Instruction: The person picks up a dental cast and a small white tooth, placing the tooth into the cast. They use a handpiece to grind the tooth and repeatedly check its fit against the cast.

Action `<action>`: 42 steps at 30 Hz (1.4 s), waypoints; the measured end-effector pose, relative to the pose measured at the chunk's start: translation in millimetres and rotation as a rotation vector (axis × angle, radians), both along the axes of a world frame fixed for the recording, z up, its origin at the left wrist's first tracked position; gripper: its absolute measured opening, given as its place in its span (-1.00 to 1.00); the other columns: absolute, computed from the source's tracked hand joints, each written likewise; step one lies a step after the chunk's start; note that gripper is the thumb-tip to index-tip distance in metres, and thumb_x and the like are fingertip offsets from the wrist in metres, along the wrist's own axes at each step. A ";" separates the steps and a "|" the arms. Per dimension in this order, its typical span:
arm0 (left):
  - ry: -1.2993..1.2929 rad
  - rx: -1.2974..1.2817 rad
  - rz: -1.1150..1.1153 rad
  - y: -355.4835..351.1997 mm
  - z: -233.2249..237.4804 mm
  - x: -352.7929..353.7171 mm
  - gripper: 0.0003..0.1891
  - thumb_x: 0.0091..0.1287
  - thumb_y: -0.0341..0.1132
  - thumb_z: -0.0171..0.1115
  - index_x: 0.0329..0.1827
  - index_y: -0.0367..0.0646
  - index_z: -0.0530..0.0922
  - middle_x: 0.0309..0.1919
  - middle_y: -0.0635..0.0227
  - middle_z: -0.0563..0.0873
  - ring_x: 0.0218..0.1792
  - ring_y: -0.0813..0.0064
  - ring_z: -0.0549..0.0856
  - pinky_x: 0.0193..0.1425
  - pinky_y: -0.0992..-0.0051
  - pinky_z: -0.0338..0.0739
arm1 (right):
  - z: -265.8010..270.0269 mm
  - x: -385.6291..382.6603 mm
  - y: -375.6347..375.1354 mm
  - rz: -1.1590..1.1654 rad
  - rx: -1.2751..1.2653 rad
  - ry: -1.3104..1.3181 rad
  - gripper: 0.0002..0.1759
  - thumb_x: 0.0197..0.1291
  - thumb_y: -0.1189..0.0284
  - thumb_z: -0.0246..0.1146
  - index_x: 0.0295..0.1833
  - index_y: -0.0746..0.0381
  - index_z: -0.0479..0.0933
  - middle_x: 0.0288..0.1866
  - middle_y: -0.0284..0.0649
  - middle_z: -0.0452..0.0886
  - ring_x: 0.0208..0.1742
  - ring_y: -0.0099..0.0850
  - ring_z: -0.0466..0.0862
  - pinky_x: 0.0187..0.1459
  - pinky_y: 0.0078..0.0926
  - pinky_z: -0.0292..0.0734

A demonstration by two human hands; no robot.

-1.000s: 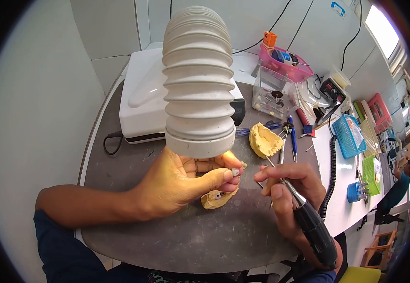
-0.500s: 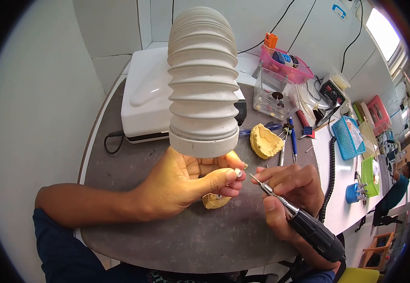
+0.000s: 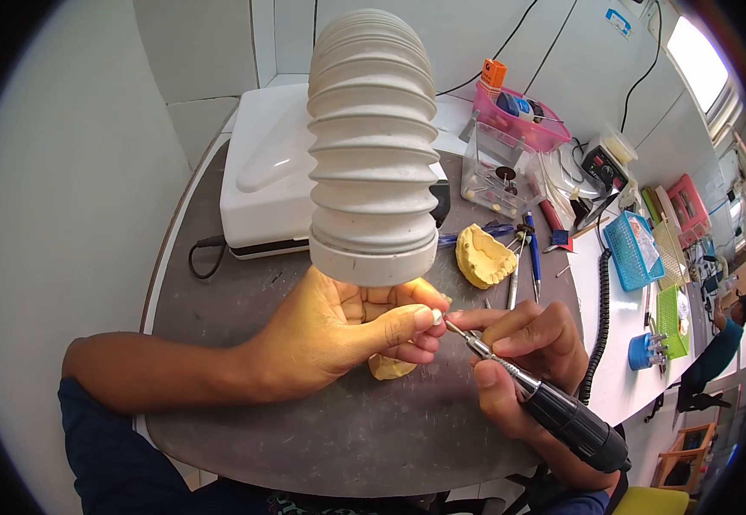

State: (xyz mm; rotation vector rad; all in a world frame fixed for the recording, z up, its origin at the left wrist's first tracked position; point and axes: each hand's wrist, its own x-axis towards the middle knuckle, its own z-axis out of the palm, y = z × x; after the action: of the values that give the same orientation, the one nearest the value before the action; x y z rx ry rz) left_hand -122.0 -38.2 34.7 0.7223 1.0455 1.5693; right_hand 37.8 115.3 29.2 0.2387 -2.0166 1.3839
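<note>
Between the thumb and fingers of my left hand (image 3: 364,326) is a small white piece (image 3: 436,317), perhaps a dental crown. My right hand (image 3: 532,352) grips a black and silver rotary handpiece (image 3: 570,421). Its thin tip points left and is at or very near the white piece; actual contact is too small to make out. A yellow plaster piece (image 3: 390,368) lies on the grey table below my left hand, partly hidden by it. Behind my right hand rests a yellow dental model (image 3: 484,257).
A ribbed white hose (image 3: 373,163) hangs over my left hand, before a white machine (image 3: 257,172). Tools, a clear box (image 3: 497,172), a pink basket (image 3: 527,129) and blue baskets (image 3: 635,251) stand right. A coiled cable (image 3: 599,335) runs beside my right hand. Another person (image 3: 721,343) is far right.
My right hand has moved slightly left, bringing the handpiece tip up to the white piece. The white piece has turned a little in my left fingers.
</note>
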 end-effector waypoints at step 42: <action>0.067 -0.092 -0.063 -1.9 0.5 -1.7 -0.84 0.46 -0.47 0.20 0.03 -0.34 0.54 0.04 0.09 0.68 0.00 0.41 0.74 0.16 0.41 0.72 | 2.4 0.6 1.2 0.015 -0.158 -0.099 -0.78 0.08 0.61 0.36 -0.25 0.34 0.43 -0.40 -0.20 0.59 -0.10 -0.18 0.80 -0.09 -0.39 0.69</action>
State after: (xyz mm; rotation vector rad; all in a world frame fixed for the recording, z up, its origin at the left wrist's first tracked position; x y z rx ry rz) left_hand -123.8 -40.1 35.3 0.7413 1.1262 1.4419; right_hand 38.4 116.4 31.5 0.1181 -1.9754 1.5832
